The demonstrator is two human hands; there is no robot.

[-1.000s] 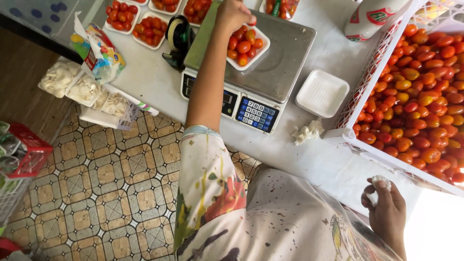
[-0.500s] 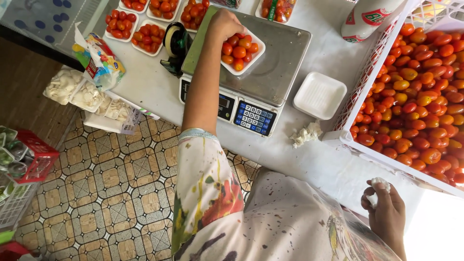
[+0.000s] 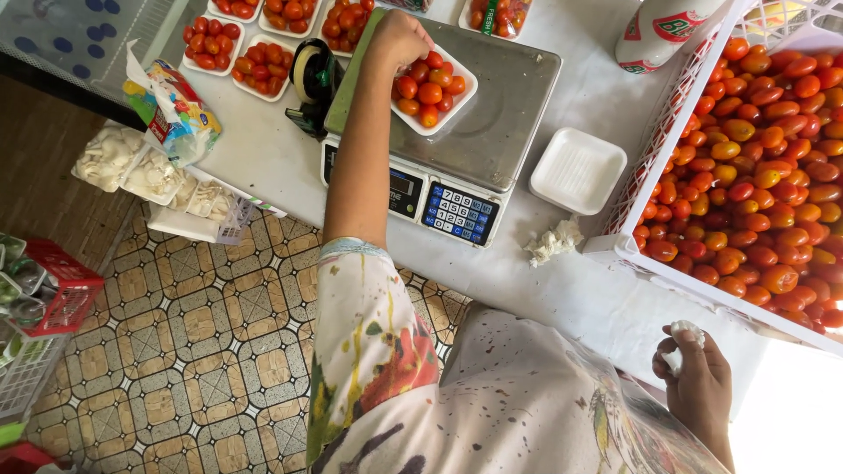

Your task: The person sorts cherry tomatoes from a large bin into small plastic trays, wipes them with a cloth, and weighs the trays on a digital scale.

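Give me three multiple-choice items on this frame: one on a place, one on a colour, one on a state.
1. Where does the tray of tomatoes under the left hand sit?
A. on the scale platform
B. inside the crate
C. on the floor

2. What colour is the crate that holds the loose tomatoes?
A. blue
B. white
C. black

3. What state is the foam tray to the right of the scale in?
A. heaped with tomatoes
B. wrapped in film
C. empty

Answers: 1 A, the tray rests on the scale's steel platform. 2 B, its lattice walls are white. 3 C, only its bare white bottom shows.
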